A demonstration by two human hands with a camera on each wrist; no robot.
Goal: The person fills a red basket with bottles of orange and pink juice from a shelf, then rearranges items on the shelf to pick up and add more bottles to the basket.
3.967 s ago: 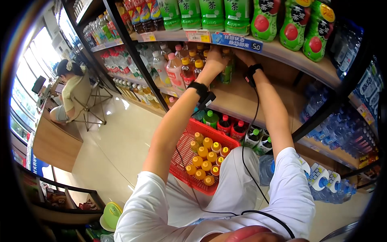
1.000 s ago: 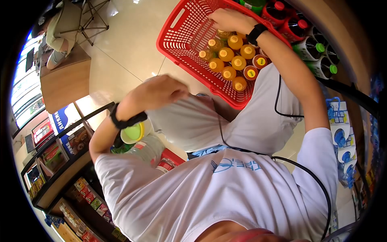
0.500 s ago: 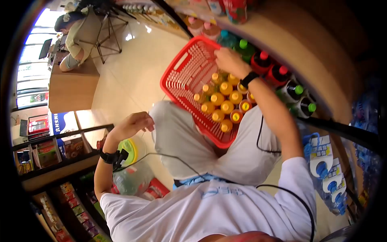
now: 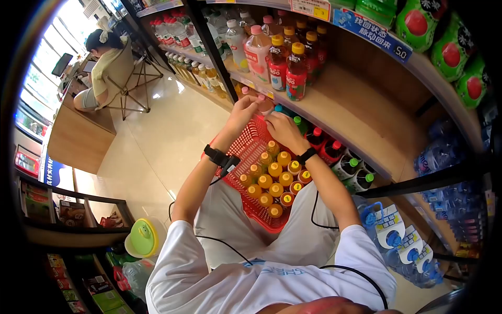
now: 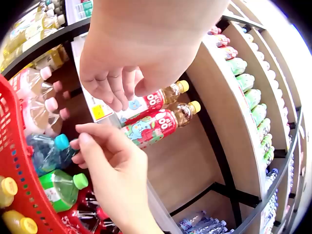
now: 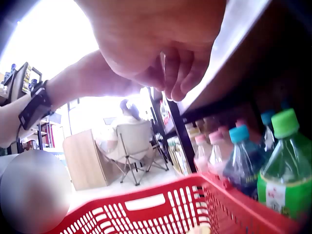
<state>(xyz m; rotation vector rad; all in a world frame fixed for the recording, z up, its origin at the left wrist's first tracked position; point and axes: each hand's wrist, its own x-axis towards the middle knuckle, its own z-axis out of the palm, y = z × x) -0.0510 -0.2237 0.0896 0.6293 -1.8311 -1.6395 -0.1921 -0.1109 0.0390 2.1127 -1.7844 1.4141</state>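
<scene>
A: Start at the fingers. What are they doing?

B: The left hand (image 4: 244,111) has its fingers (image 5: 113,92) curled loosely downward, and in the left wrist view nothing sits between them. The right hand (image 4: 281,131) is just below and beside it, thumb and forefinger (image 5: 92,141) brought together as if pinching, but I cannot tell whether anything is caught there.

A: So neither one grips a bottle?

B: None that shows. From the right wrist view the right hand's fingers (image 6: 181,73) hang bent, with nothing in them.

A: What is nearest to them?

B: A pink-capped bottle (image 4: 262,104) pokes up right between the two hands, at the far end of the red basket (image 4: 246,152). Whether a finger touches its cap is hidden.

A: And around that?

B: The basket sits on the floor against the lower shelf, with orange-capped bottles (image 4: 272,180) standing in rows at its near end. Beside the basket, under the shelf, stand a blue-capped bottle (image 5: 48,151) and a green-capped bottle (image 5: 63,187). On the shelf (image 4: 334,112) above stand two red-labelled bottles with yellow caps (image 4: 296,70). Farther off, a person sits on a folding chair (image 4: 125,78).
</scene>
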